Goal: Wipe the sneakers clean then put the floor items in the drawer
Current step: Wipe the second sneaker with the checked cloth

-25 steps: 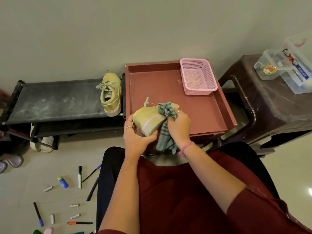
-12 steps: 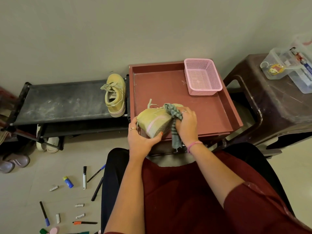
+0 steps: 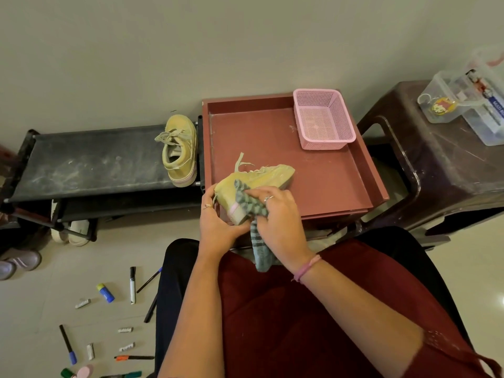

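Yellow canvas filled both hands in the head view: the left hand (image 3: pixel 218 222) gripped the heel end of the held sneaker (image 3: pixel 256 184), fingers curled round its back, while the right hand (image 3: pixel 275 216) pressed a bunched striped cloth (image 3: pixel 249 204) against the shoe's side, with the cloth's loose tail hanging down toward the lap. The shoe was held over the near edge of the open red drawer (image 3: pixel 341 181), toe pointing right and far.

Compared with a second earlier, the shoe had turned: its toe now stretched out toward the right, and the cloth had slid from the top down onto the side near the heel and sole edge. That suggested the wiping had moved to a fresh patch, so the cleaning of this shoe was under way, not done.

The other sneaker (image 3: pixel 180 151) lay on the black shoe rack (image 3: pixel 87 165) to the left, just beside the drawer. A pink basket (image 3: pixel 324 118) sat in the drawer's far right corner. On the floor at near left, the scattered markers and pens (image 3: pixel 132 285) remained unpicked, along with a small blue glue stick (image 3: pixel 105 292), so the second half of the task had not begun.
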Demonstrator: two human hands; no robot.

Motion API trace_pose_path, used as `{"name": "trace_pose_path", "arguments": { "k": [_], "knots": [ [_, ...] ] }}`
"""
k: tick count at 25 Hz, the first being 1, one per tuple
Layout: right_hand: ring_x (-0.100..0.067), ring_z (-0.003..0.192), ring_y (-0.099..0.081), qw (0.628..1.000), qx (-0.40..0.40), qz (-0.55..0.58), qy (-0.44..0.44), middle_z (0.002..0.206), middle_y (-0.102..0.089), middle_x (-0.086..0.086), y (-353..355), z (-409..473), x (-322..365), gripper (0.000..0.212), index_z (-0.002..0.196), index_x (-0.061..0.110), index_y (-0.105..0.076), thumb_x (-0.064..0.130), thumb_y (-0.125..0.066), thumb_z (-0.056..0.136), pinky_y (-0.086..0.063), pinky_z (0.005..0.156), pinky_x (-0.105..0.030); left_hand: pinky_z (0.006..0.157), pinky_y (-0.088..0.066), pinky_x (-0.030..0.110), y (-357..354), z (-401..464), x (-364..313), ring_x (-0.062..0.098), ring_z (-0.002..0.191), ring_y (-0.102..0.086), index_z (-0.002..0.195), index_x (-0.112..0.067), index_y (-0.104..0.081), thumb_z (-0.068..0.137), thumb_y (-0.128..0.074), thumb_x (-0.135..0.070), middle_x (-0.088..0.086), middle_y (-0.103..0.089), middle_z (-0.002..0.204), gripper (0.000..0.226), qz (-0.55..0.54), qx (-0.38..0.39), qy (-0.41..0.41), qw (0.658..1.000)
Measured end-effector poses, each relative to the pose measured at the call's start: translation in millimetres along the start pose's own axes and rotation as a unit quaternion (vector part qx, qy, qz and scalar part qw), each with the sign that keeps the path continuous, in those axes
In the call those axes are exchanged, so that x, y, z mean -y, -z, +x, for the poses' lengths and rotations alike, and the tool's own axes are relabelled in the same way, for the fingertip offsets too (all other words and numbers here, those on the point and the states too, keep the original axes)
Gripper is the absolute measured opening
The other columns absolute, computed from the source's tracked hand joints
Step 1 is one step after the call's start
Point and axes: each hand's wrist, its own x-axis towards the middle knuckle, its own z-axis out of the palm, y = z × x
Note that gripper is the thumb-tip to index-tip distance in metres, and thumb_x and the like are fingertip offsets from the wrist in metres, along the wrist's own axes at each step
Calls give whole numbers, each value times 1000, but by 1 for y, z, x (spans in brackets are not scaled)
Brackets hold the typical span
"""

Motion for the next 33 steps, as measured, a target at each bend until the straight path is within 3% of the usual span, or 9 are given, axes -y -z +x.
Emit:
{"name": "trace_pose_path", "arguments": {
  "k": [3, 7, 12, 15, 19, 24, 29, 32, 33],
  "knots": [
    [-22, 99, -47, 996, 3, -74, 57, 111, -61, 0, -5, 6, -21, 54, 120, 15, -64, -9, -56, 72, -44, 86, -22, 105, -43, 23, -2, -8, -3, 3, 130, -45, 143, -36, -29, 51, -90, -17, -4, -40, 144, 111, 17, 16, -15, 1000],
    [-27, 101, -48, 986, -12, -143, -88, 114, -62, -7, 5, 54, -70, 36, 118, 9, -64, -2, -49, 87, -48, 82, -36, 87, -38, 0, -6, -8, -15, -20, 114, -42, 140, -18, -37, 58, -87, 2, -8, -40, 131, 98, 69, 20, -46, 996],
    [-26, 97, -57, 988, 4, -32, -154, 103, -64, -10, -1, 42, -47, 20, 102, 4, -68, 1, -55, 86, -47, 84, -32, 86, -38, 1, 1, -10, -18, -18, 112, -43, 137, -15, -41, 57, -88, 0, 0, -43, 130, 94, 81, 22, -52, 995],
    [-18, 95, -57, 993, 15, 65, -99, 103, -66, -1, 0, -1, -11, 30, 103, 11, -70, -2, -55, 80, -45, 90, -25, 89, -36, 0, 0, -7, -21, -18, 112, -43, 134, -21, -41, 54, -92, -10, -4, -44, 128, 96, 92, 37, -60, 993],
    [-15, 101, -43, 999, 42, -32, -8, 116, -60, 2, 3, 7, -11, 49, 121, 14, -64, -7, -54, 78, -23, 88, -7, 87, -35, -1, -7, -2, -19, -17, 112, -43, 131, -25, -41, 54, -92, -8, -5, -45, 126, 94, 106, 39, -63, 992],
    [-27, 103, -50, 983, 28, -147, -103, 110, -62, -8, 0, 74, -54, 26, 106, 5, -66, -1, -49, 88, -42, 87, -31, 93, -33, 2, -8, -6, -8, -12, 117, -41, 130, -31, -39, 52, -89, -6, -19, -42, 125, 96, 129, 48, -71, 988],
    [-27, 87, -60, 990, 36, -12, -133, 91, -65, -8, -7, 56, -32, 24, 93, 8, -67, 0, -49, 79, -53, 78, -40, 92, -34, 2, -5, -3, -12, -11, 117, -43, 131, -28, -40, 51, -90, -7, -4, -45, 128, 96, 120, 47, -69, 989],
    [-18, 96, -52, 996, 49, 3, -72, 107, -63, 2, -6, 14, -8, 41, 110, 14, -67, -3, -52, 76, -39, 93, -17, 93, -35, 4, -5, 0, -12, -9, 118, -44, 132, -26, -40, 51, -92, -17, -7, -46, 128, 97, 100, 47, -64, 992],
    [-16, 99, -47, 998, 43, -14, -46, 111, -61, 4, -4, 15, -5, 44, 115, 15, -66, -4, -53, 78, -31, 88, -9, 93, -35, 3, -6, 1, -11, -10, 117, -44, 132, -25, -40, 52, -92, -16, -7, -46, 128, 96, 100, 44, -64, 992]
  ]
}}
